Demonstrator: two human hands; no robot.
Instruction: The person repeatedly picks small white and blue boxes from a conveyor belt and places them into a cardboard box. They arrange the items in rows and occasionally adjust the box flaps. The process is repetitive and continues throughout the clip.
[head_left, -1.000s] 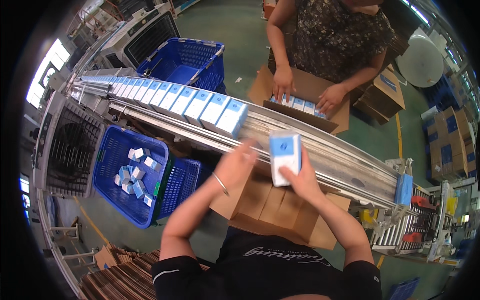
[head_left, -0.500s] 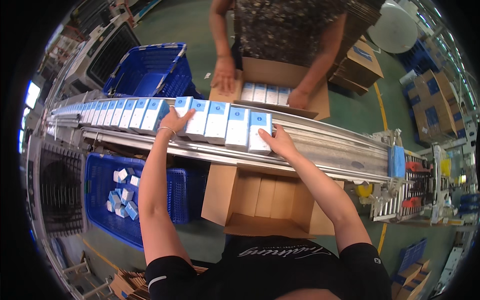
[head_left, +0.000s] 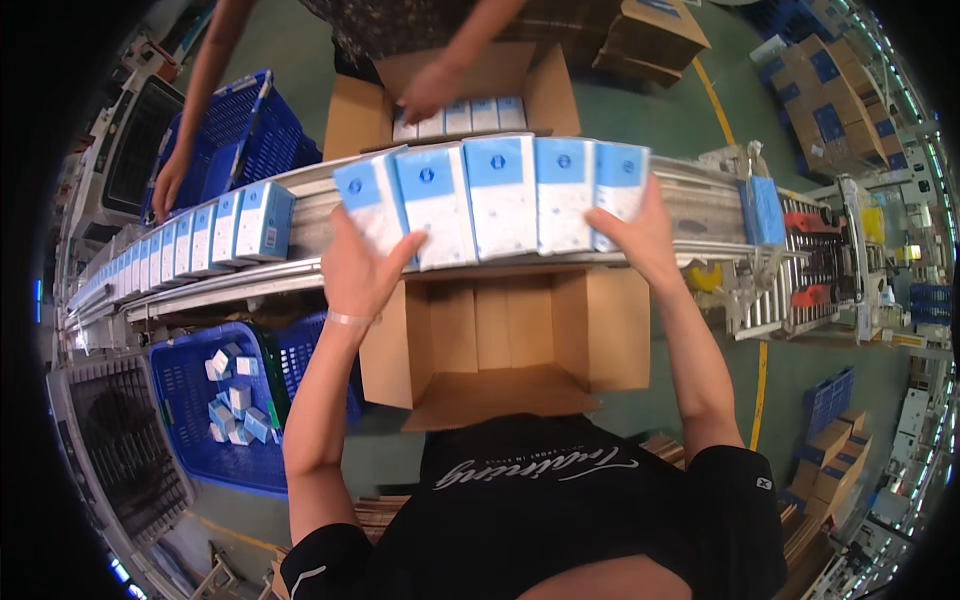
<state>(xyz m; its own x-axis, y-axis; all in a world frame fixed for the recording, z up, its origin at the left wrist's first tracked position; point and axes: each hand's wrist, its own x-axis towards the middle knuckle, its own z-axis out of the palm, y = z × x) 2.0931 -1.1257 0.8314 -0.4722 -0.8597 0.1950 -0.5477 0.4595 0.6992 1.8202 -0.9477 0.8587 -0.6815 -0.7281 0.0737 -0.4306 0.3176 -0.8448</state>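
Observation:
A row of several blue-and-white cartons point(head_left: 500, 205) is pressed together between my two hands, looking raised over the conveyor point(head_left: 315, 215). My left hand point(head_left: 362, 268) grips the left end carton, its thumb along the near face. At the other end my right hand point(head_left: 640, 232) clasps the last carton, thumb on its near face and fingers on its outer side. An open brown cardboard box point(head_left: 500, 395) lies below the cartons, between the conveyor and my body; bare cardboard shows inside it.
More cartons point(head_left: 205, 240) line the conveyor to the left. Across it, a co-worker's hand point(head_left: 432, 92) is over a part-filled cardboard box point(head_left: 552, 95); the other hand point(head_left: 168, 188) reaches towards the line. A blue basket point(head_left: 215, 455) with loose small boxes stands at near left.
My hands have drawn the cartons away from the line and up towards me, leaving a gap. The view has shifted. The co-worker's one hand has moved to the conveyor's left part.

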